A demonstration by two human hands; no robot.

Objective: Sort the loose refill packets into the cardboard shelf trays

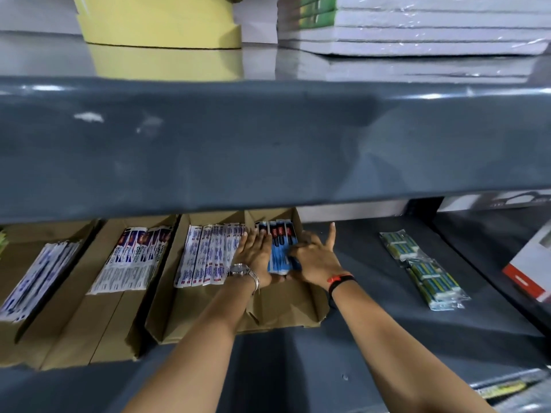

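Observation:
A bundle of blue refill packets [280,248] lies in the right compartment of a cardboard tray [286,305] on the lower shelf. My left hand [253,253], with a wristwatch, lies flat against the bundle's left side. My right hand [316,257], with a red and black wristband, grips the bundle's right side, index finger pointing up. White packets [208,254] fill the same tray's left compartment. Two more trays to the left hold white and blue packets [134,260] and another stack of packets [38,278].
The grey upper shelf edge [268,144] hangs across the view above the trays. Green and blue wrapped packs [423,269] lie loose on the shelf to the right. A red and white box [530,272] sits far right. Yellow tape rolls [161,22] and wrapped paper stacks [417,28] rest above.

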